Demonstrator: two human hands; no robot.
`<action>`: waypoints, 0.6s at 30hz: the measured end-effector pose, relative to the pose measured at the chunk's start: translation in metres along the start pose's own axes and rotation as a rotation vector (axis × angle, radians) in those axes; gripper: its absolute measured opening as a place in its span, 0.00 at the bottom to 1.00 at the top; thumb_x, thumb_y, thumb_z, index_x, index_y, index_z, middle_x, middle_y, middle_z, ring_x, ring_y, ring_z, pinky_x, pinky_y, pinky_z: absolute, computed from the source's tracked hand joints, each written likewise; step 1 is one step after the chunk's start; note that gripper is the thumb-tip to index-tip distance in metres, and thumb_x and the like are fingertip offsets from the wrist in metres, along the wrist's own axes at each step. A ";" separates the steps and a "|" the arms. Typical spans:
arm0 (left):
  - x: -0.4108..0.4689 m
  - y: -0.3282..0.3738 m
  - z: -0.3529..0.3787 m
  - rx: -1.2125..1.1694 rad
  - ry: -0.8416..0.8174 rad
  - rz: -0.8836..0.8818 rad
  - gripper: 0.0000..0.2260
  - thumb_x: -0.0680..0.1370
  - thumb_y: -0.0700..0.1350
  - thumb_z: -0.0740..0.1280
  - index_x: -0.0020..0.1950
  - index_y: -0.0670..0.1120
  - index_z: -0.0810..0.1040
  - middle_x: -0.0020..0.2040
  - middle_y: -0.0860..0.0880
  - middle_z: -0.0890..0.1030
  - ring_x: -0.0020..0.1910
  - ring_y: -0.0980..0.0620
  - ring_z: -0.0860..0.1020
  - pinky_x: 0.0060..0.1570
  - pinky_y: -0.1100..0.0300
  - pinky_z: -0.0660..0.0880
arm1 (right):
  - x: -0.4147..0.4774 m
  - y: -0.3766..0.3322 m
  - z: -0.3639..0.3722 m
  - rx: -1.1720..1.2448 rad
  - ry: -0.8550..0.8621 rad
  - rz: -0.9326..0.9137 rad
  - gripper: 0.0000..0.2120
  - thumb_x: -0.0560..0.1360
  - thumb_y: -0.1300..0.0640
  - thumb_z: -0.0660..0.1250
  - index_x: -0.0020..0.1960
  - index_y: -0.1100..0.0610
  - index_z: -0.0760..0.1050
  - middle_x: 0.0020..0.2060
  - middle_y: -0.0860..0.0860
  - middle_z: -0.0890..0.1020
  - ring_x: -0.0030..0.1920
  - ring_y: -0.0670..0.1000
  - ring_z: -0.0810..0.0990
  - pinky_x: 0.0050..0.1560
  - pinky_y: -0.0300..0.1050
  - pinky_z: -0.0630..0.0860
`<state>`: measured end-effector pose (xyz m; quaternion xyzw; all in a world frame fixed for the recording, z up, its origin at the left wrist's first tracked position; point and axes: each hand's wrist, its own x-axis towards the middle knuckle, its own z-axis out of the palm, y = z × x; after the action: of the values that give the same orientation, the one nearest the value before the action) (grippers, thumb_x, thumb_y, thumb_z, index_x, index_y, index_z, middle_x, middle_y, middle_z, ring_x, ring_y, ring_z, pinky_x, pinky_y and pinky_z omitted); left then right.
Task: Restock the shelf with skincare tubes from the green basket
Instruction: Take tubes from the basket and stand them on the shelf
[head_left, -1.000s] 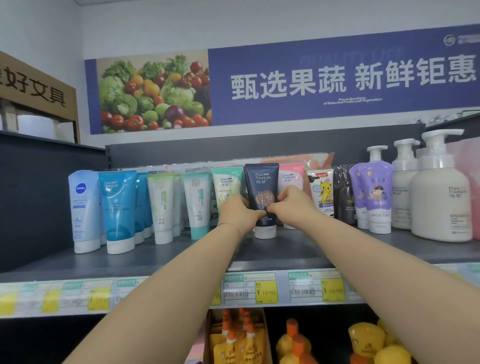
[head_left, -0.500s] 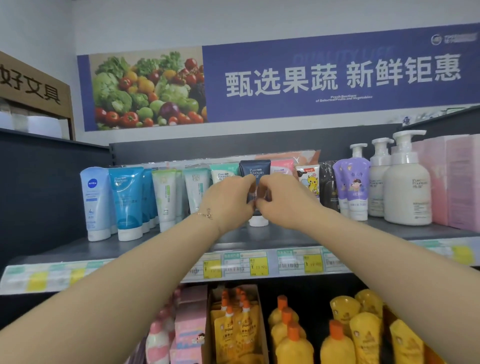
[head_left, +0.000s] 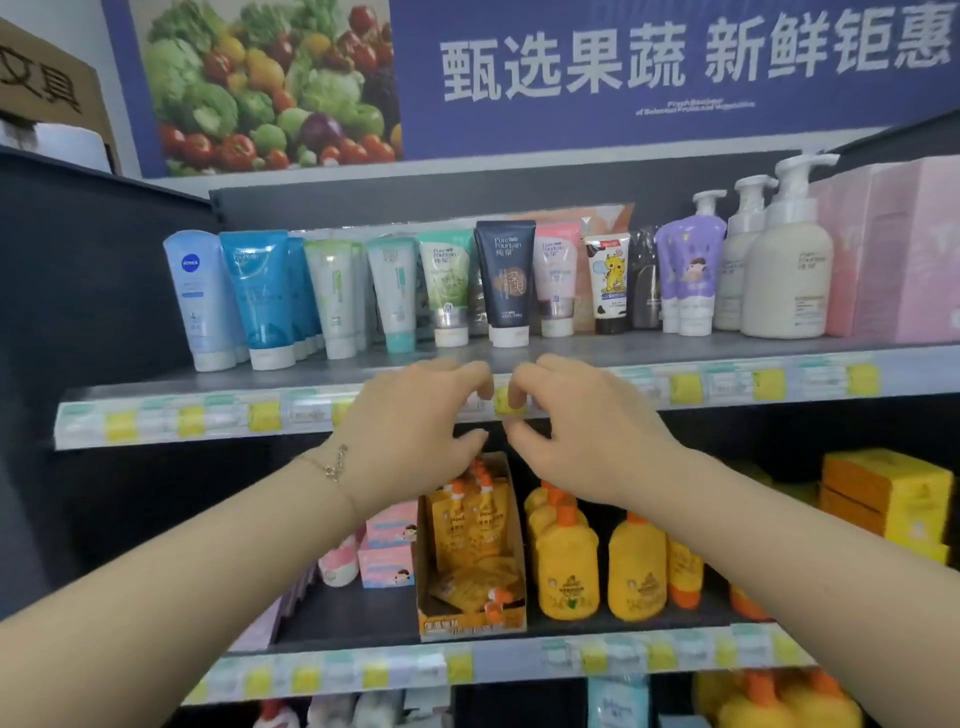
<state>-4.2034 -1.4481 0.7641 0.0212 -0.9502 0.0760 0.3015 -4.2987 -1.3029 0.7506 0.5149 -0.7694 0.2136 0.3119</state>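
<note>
Both forearms reach forward, the left hand (head_left: 415, 415) and right hand (head_left: 587, 421) level with the shelf (head_left: 675, 348) edge. Their fingers are loosely curled, tips near each other but apart, and both hands are released, holding nothing (a bracelet (head_left: 335, 465) sits on the left wrist). The navy tube (head_left: 506, 280) stands cap-down on the shelf above them, between a green tube (head_left: 447, 280) and a pink tube (head_left: 557, 275). Eight tubes front the row, from the Nivea tube (head_left: 200, 296) to the cartoon tube (head_left: 610, 280); three pump bottles (head_left: 787, 260) stand to the right
</note>
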 end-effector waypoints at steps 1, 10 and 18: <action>-0.007 0.004 0.004 -0.013 -0.020 0.000 0.14 0.75 0.53 0.64 0.60 0.55 0.70 0.53 0.56 0.76 0.52 0.53 0.75 0.45 0.58 0.72 | -0.009 -0.003 0.003 0.013 0.002 -0.001 0.08 0.76 0.48 0.61 0.51 0.52 0.72 0.43 0.46 0.73 0.45 0.49 0.73 0.42 0.46 0.71; -0.064 0.031 0.067 -0.058 -0.131 -0.009 0.10 0.75 0.49 0.63 0.55 0.53 0.69 0.48 0.54 0.73 0.52 0.50 0.74 0.44 0.56 0.69 | -0.083 -0.020 0.059 0.032 -0.074 0.005 0.07 0.74 0.49 0.63 0.47 0.53 0.74 0.39 0.46 0.74 0.40 0.50 0.75 0.34 0.43 0.68; -0.126 0.041 0.136 -0.201 -0.237 -0.151 0.15 0.75 0.50 0.65 0.62 0.53 0.70 0.55 0.54 0.76 0.56 0.50 0.75 0.50 0.53 0.73 | -0.155 -0.022 0.111 0.103 -0.282 0.121 0.09 0.76 0.49 0.64 0.49 0.54 0.74 0.39 0.47 0.72 0.40 0.50 0.71 0.30 0.40 0.58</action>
<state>-4.1811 -1.4294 0.5760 0.0712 -0.9777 -0.0452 0.1926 -4.2643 -1.2810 0.5633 0.5079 -0.8232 0.1967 0.1603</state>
